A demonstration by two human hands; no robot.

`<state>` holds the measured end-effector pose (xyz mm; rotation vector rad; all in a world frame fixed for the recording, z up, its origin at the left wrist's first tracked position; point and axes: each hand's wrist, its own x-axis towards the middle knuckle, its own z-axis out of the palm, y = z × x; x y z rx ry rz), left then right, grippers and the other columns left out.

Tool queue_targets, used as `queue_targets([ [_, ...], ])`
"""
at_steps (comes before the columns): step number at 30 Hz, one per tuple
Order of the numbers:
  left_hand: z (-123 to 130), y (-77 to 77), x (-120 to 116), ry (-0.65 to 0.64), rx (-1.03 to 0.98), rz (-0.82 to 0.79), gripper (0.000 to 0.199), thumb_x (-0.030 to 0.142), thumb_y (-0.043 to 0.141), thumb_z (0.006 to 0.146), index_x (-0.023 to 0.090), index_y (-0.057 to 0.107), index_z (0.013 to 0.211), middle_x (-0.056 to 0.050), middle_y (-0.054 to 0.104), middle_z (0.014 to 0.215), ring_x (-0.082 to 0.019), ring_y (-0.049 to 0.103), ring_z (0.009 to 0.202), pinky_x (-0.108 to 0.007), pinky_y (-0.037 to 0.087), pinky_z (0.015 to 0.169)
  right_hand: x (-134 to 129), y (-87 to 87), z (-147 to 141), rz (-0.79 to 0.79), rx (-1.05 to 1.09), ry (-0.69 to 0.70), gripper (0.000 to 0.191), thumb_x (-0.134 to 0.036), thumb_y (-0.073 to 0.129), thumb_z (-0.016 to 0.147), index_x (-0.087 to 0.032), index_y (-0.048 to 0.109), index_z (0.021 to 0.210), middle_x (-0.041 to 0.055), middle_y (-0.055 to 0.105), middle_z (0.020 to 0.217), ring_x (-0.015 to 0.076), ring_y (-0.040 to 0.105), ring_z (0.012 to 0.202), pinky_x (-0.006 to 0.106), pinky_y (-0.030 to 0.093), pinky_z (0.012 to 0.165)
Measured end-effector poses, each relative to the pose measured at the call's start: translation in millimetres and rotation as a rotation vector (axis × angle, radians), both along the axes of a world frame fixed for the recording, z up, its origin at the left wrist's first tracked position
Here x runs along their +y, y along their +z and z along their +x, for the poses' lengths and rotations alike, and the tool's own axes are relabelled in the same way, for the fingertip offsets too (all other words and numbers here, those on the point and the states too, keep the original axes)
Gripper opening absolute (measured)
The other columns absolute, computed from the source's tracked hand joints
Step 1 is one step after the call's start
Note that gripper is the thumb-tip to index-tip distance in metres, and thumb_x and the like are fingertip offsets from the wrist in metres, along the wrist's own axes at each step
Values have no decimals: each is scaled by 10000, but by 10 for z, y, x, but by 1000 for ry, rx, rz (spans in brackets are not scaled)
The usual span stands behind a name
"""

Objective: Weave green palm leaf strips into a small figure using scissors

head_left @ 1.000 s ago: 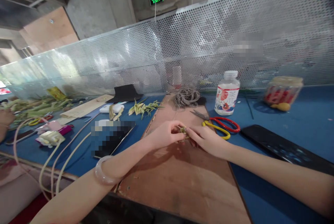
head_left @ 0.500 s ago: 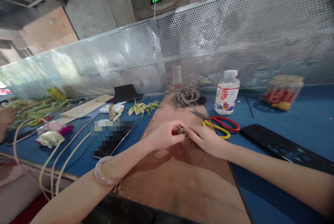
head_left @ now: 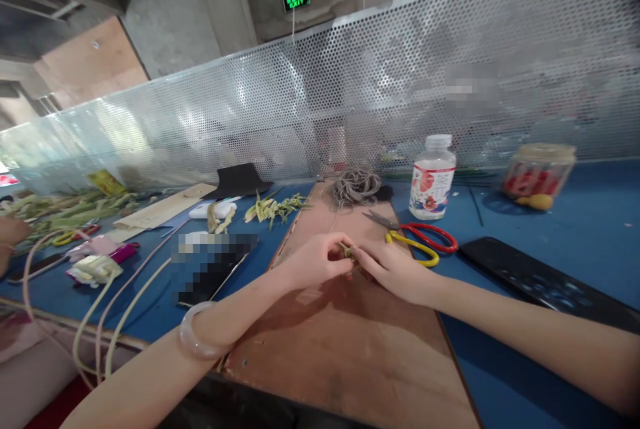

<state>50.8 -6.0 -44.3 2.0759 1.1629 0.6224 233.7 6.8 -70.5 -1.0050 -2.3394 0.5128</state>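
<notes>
Over the brown wooden board [head_left: 350,342], my left hand [head_left: 320,259] pinches a small greenish plant-like piece [head_left: 347,252] between thumb and fingers. My right hand [head_left: 395,268] meets it from the other side, its fingertips closed on the same piece. The fingers cover most of it, so its exact kind does not show. Just beyond my right hand lie scissors [head_left: 431,237] with one red and one yellow handle, blades slightly apart. A tangle of grey cord [head_left: 356,188] rests at the board's far end, and a thin strand runs from it toward my hands.
A white-labelled plastic bottle [head_left: 433,179], a jar with red contents [head_left: 540,172] and a black phone [head_left: 545,279] stand or lie at right. At left are dried greenish stalks [head_left: 275,208], another phone [head_left: 215,276], cables [head_left: 133,296] and another person's hand [head_left: 14,232]. Perforated metal sheeting [head_left: 270,109] rises behind.
The view has shifted very slightly. Both my hands stay at the same spot on the small greenish piece, with only slight finger movement.
</notes>
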Motion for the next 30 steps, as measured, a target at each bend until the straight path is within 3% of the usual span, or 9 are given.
queue_targets([
  [10,33,68,-32,-28,-179,-150,202,298,584,769,153,547,905,-28,644,708,-144,619,651,-254,461,608,4,12,11,-102,93,66,478,-470,242,946,-182,522,685,8,558,579,126,513,538,239,348,562],
  [17,58,103,-53,-54,-262,-151,200,291,614,762,149,552,888,-33,650,735,-134,625,673,-270,468,665,-13,30,36,-173,130,142,536,-552,237,922,-171,546,704,7,551,586,123,521,543,231,370,564],
  [30,42,121,-43,-67,-271,-164,161,214,589,764,135,534,894,-36,634,752,-125,608,682,-278,469,685,-37,35,18,-154,136,135,482,-499,247,940,-181,515,697,2,551,590,119,516,544,232,362,563],
])
